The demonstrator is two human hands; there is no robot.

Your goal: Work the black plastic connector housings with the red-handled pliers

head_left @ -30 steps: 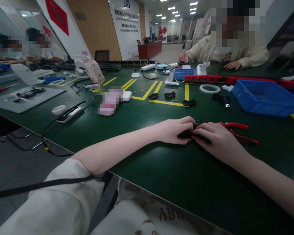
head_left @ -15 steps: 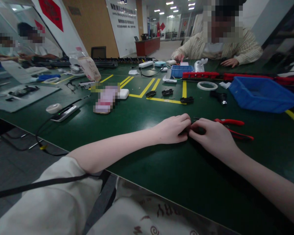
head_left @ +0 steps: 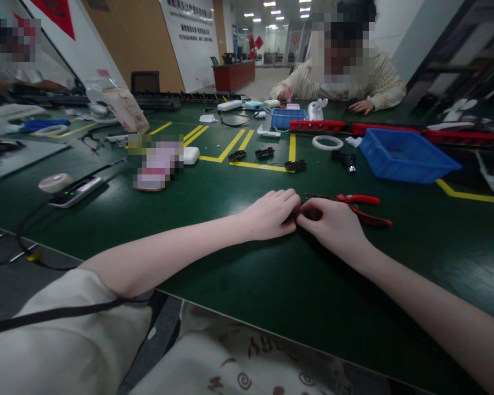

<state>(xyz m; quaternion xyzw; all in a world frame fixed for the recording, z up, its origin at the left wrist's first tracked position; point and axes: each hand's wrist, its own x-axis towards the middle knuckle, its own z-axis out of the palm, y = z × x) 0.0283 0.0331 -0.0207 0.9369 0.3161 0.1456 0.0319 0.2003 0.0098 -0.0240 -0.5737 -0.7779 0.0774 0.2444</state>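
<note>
So, both hands are together over the green table (head_left: 230, 280), fingertips meeting. Left hand (head_left: 271, 215): fingers curled round a small dark part (head_left: 291, 215), mostly hidden, so shape not readable. Right hand (head_left: 333, 222): thumb and forefinger bent into a ring, tips together at the same part — can't tell whether they pinch it or just press against it. Part sits right between the two hands, near the table surface.

Red-handled pliers (head_left: 360, 199) lie just beyond the right hand, partly hidden by it, handles spread and pointing right. Farther out, three black pieces (head_left: 264, 153) lie apart from each other near the yellow tape lines (head_left: 263, 167). To their right: white tape ring (head_left: 327, 148) flat on the table, black tool with a silver tip (head_left: 346, 160), then the big blue bin (head_left: 407, 171).

Left side: phone (head_left: 158, 166) beside a small white case (head_left: 190, 156), slim device with green lights (head_left: 77, 192) nearer the edge, bottle (head_left: 125, 109) behind — looks tilted. Co-worker in a striped jacket (head_left: 385, 82) sits across the table, hands on it.
</note>
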